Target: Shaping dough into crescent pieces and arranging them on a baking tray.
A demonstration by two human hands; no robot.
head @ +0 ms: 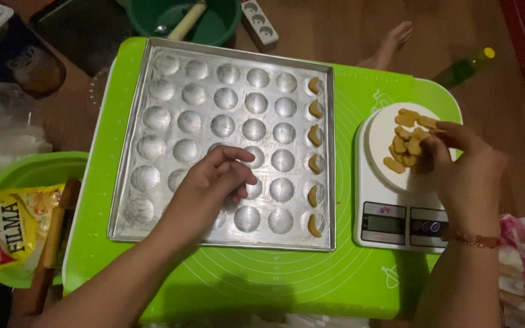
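A metal baking tray (153, 79) with rows of round hollows lies on a green mat (311, 273). Its right-hand column holds several small crescent dough pieces (315, 136). My left hand (214, 182) hovers over the tray's lower middle, fingers loosely curled, nothing seen in it. My right hand (466, 173) reaches onto the white kitchen scale (396, 225) at the right, fingertips pinching among a pile of dough pieces (405, 146) on the scale's round plate.
A green bowl (214, 24) with a wooden handle stands behind the tray, beside a white power strip (259, 24). At left are a green basin (31, 173), a yellow packet (7, 228), a rolling pin (53, 243). A bottle (466, 67) and a bare foot (390, 45) lie beyond.
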